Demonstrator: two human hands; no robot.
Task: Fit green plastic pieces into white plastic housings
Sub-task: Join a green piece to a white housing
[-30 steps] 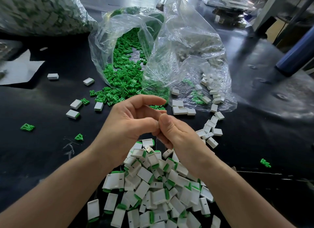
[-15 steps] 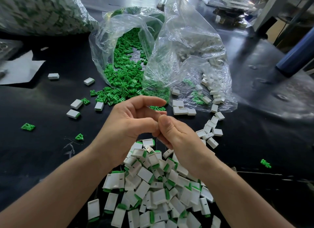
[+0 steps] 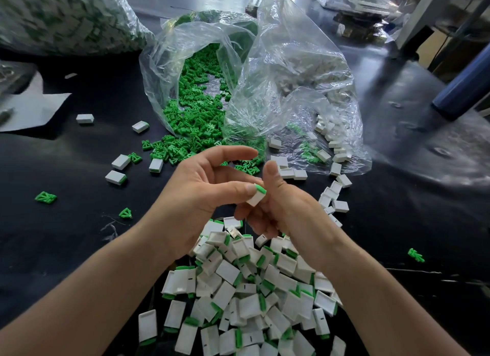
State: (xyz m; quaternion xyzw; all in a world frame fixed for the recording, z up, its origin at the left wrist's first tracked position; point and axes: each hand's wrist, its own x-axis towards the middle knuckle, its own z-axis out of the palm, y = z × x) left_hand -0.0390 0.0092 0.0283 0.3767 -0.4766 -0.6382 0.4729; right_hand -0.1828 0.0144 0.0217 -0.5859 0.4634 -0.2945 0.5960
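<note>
Half a second ago the two hands were pressed together, fingertips meeting and hiding whatever they held; now they have drawn slightly apart and the workpiece shows between them. It is a small white plastic housing point(image 3: 254, 199), rectangular, with a green plastic piece point(image 3: 260, 189) seated in its upper end and only the green edge showing. The left hand point(image 3: 196, 196) has its thumb point(image 3: 233, 192) laid against the housing's side, pinching it, while its index finger point(image 3: 233, 152) stretches out above, clear of the part. The right hand point(image 3: 291, 212) sits just beside the housing, thumb point(image 3: 270, 175) raised upright and fingers point(image 3: 246, 217) curled under it; whether those fingers grip the housing or only lie near it cannot be told. The housing is held in the air above the far edge of a heap of assembled white-and-green housings point(image 3: 238, 284) on the black table point(image 3: 66, 236). Beyond the hands a clear plastic bag point(image 3: 156, 63) spills loose green pieces point(image 3: 196, 111), and a second clear bag point(image 3: 305, 63) to its right holds empty white housings; both lie as before.
</note>
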